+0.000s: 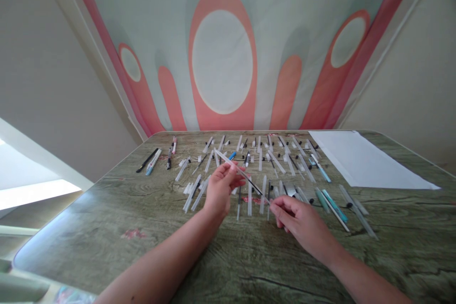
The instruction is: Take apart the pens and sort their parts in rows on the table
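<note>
At five o'clock, nearest me, the right hand (299, 221) pinches the lower end of a slim refill (255, 187), and I've got the left hand (221, 187), in from seven, closed on a clear tube (226, 157) slanting up toward eleven, over mid-table. Both grips look light; how deep the refill sits inside, I can't tell. My worry: any pull or push off-line could bend that thin refill or spring it loose. Let either wrist drop and the loose tubes (250, 197) below could scatter, muddling the rows. Elbow room? Wood-grain table (89, 232) runs wide from six to eight o'clock, its rounded edge at eight. Four is tighter, a long tube (364, 219) lying out past the right wrist. Farther off, white paper (366, 161) at two, pens (153, 163) at ten, then the far edge and a patterned curtain (223, 61) at twelve.
</note>
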The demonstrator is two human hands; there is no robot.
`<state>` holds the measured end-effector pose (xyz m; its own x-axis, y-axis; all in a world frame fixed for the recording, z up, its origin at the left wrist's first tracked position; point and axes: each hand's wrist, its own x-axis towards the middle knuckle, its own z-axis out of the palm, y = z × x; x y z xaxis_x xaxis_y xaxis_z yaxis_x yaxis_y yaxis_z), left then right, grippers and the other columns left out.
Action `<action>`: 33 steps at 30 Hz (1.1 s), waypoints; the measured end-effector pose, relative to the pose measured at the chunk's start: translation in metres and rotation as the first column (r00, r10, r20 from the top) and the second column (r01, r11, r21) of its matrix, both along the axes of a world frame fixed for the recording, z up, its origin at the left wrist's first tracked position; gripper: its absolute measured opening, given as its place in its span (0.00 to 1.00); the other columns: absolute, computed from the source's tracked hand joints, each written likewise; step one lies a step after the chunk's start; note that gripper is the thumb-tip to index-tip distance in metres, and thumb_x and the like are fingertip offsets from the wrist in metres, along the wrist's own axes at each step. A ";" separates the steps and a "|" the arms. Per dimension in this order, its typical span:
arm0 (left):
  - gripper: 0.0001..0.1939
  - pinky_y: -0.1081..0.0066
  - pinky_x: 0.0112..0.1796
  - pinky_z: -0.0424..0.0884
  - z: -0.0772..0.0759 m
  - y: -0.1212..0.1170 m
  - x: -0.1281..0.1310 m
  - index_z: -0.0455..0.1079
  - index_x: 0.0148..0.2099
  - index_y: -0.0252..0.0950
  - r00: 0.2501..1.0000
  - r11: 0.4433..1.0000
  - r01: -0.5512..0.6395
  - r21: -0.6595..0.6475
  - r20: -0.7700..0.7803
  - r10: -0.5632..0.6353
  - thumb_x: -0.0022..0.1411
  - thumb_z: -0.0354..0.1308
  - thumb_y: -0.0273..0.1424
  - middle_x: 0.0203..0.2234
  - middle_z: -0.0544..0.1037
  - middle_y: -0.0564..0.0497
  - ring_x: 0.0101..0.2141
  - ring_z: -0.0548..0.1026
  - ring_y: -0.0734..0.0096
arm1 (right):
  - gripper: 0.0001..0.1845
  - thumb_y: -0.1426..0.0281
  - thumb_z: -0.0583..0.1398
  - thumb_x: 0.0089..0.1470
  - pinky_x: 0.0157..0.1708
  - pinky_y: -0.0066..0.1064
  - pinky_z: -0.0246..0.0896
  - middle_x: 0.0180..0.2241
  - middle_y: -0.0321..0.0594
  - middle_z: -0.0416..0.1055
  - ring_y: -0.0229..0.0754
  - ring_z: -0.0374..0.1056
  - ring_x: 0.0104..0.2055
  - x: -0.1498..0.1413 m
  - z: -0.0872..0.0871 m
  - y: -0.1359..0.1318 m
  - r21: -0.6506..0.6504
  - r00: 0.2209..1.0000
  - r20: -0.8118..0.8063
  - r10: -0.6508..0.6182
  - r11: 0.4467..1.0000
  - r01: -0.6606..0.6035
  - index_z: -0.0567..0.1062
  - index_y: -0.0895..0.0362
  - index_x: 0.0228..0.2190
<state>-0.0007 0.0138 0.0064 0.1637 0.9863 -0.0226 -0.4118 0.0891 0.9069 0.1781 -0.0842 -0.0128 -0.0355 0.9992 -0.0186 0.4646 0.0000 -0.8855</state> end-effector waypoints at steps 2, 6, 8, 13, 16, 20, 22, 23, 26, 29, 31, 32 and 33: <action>0.15 0.76 0.29 0.70 0.004 0.015 -0.013 0.65 0.42 0.34 0.990 0.991 -0.133 -0.003 0.038 0.133 0.54 0.60 0.35 0.34 0.76 0.47 0.31 0.76 0.71 | 0.15 0.60 0.51 0.57 0.23 0.26 0.54 0.19 0.31 0.67 0.36 0.62 0.21 -0.001 0.001 -0.001 0.006 1.000 0.007 0.014 1.000 -0.014 0.71 0.55 0.28; 0.16 0.80 0.25 0.67 0.000 0.025 -0.022 0.67 0.41 0.34 0.982 0.981 -0.185 -0.050 0.033 0.187 0.52 0.61 0.36 0.33 0.76 0.48 0.29 0.74 0.76 | 0.16 0.58 0.51 0.57 0.22 0.26 0.54 0.19 0.32 0.66 0.36 0.61 0.21 -0.001 0.004 -0.002 0.015 1.000 -0.017 -0.024 1.000 0.024 0.70 0.55 0.28; 0.17 0.80 0.24 0.66 -0.005 0.016 -0.015 0.69 0.40 0.32 0.997 0.995 -0.076 -0.064 -0.021 0.074 0.52 0.62 0.37 0.31 0.75 0.47 0.27 0.73 0.76 | 0.16 0.57 0.51 0.57 0.22 0.26 0.54 0.19 0.32 0.66 0.36 0.60 0.21 -0.001 0.006 -0.002 0.016 0.998 -0.036 -0.057 0.998 0.058 0.70 0.55 0.27; 0.17 0.76 0.24 0.68 -0.014 -0.020 0.014 0.71 0.37 0.30 0.957 0.965 0.258 -0.038 -0.123 -0.261 0.52 0.61 0.40 0.27 0.74 0.47 0.24 0.71 0.76 | 0.16 0.58 0.51 0.57 0.21 0.26 0.53 0.19 0.32 0.66 0.36 0.60 0.21 -0.001 0.008 -0.001 0.006 0.997 -0.053 -0.061 0.998 0.061 0.69 0.55 0.27; 0.18 0.74 0.26 0.69 -0.016 -0.027 0.019 0.71 0.37 0.29 0.944 0.954 0.297 -0.040 -0.137 -0.300 0.53 0.60 0.41 0.25 0.73 0.48 0.24 0.71 0.75 | 0.15 0.59 0.52 0.57 0.22 0.25 0.53 0.19 0.31 0.66 0.36 0.61 0.21 -0.003 0.007 -0.002 0.017 0.999 -0.017 -0.035 0.999 0.035 0.70 0.55 0.27; 0.19 0.74 0.27 0.70 -0.016 -0.024 0.016 0.71 0.40 0.30 0.945 0.953 0.296 -0.065 -0.122 -0.302 0.53 0.60 0.41 0.25 0.73 0.49 0.24 0.70 0.76 | 0.14 0.61 0.52 0.57 0.21 0.26 0.50 0.17 0.30 0.64 0.36 0.60 0.21 -0.004 0.006 -0.003 0.040 1.000 0.023 0.000 0.999 -0.001 0.70 0.55 0.26; 0.18 0.74 0.27 0.69 -0.015 -0.022 0.014 0.72 0.38 0.29 0.937 0.948 0.313 -0.058 -0.146 -0.318 0.53 0.61 0.40 0.24 0.73 0.48 0.23 0.70 0.76 | 0.15 0.61 0.52 0.57 0.21 0.26 0.50 0.17 0.30 0.63 0.36 0.60 0.21 -0.004 0.006 -0.003 0.039 1.000 0.023 0.010 0.999 -0.011 0.70 0.55 0.25; 0.17 0.75 0.26 0.69 -0.015 -0.022 0.014 0.72 0.37 0.29 0.930 0.945 0.323 -0.053 -0.165 -0.327 0.53 0.60 0.40 0.24 0.73 0.48 0.23 0.70 0.76 | 0.15 0.61 0.52 0.57 0.22 0.25 0.50 0.17 0.30 0.63 0.35 0.59 0.21 -0.004 0.006 -0.003 0.032 1.000 0.020 0.019 0.999 -0.020 0.71 0.55 0.25; 0.16 0.76 0.25 0.67 -0.016 -0.024 0.016 0.71 0.32 0.30 0.911 0.939 0.340 -0.055 -0.227 -0.344 0.52 0.60 0.41 0.22 0.73 0.49 0.20 0.69 0.77 | 0.14 0.60 0.52 0.57 0.21 0.25 0.50 0.17 0.29 0.63 0.35 0.59 0.20 -0.005 0.004 -0.004 0.011 0.998 -0.007 0.066 0.998 -0.066 0.71 0.55 0.27; 0.16 0.76 0.24 0.66 -0.013 -0.024 0.018 0.70 0.30 0.31 0.894 0.935 0.354 -0.038 -0.278 -0.350 0.53 0.59 0.41 0.20 0.73 0.50 0.18 0.67 0.78 | 0.14 0.60 0.52 0.57 0.22 0.25 0.51 0.18 0.30 0.64 0.35 0.60 0.21 -0.007 0.001 -0.004 0.029 0.995 -0.029 0.094 0.995 -0.093 0.71 0.55 0.29; 0.15 0.76 0.23 0.65 -0.004 -0.021 0.015 0.70 0.29 0.33 0.877 0.930 0.368 0.014 -0.336 -0.342 0.54 0.57 0.41 0.19 0.72 0.51 0.18 0.67 0.77 | 0.15 0.59 0.51 0.58 0.22 0.25 0.53 0.19 0.31 0.65 0.35 0.61 0.22 -0.007 -0.001 -0.005 0.044 0.996 -0.025 0.089 0.995 -0.088 0.71 0.55 0.29; 0.14 0.76 0.23 0.65 0.003 -0.017 0.011 0.70 0.28 0.34 0.860 0.923 0.382 0.046 -0.385 -0.336 0.54 0.57 0.41 0.18 0.72 0.52 0.18 0.67 0.77 | 0.16 0.59 0.51 0.58 0.22 0.25 0.53 0.19 0.31 0.65 0.35 0.61 0.22 -0.007 -0.002 -0.005 0.045 0.996 -0.020 0.085 0.995 -0.084 0.71 0.55 0.29; 0.14 0.76 0.23 0.65 0.012 -0.013 0.004 0.69 0.28 0.34 0.831 0.913 0.400 0.077 -0.450 -0.327 0.54 0.57 0.41 0.18 0.71 0.53 0.18 0.67 0.76 | 0.16 0.58 0.51 0.58 0.22 0.25 0.53 0.19 0.31 0.65 0.36 0.61 0.22 -0.007 -0.002 -0.005 0.044 0.997 -0.013 0.081 0.996 -0.080 0.71 0.55 0.29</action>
<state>0.0034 0.0013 0.0186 0.5223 0.8526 -0.0179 0.0429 -0.0053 0.9991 0.1712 -0.0893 -0.0151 -0.1158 0.9929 0.0263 0.4481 0.0759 -0.8908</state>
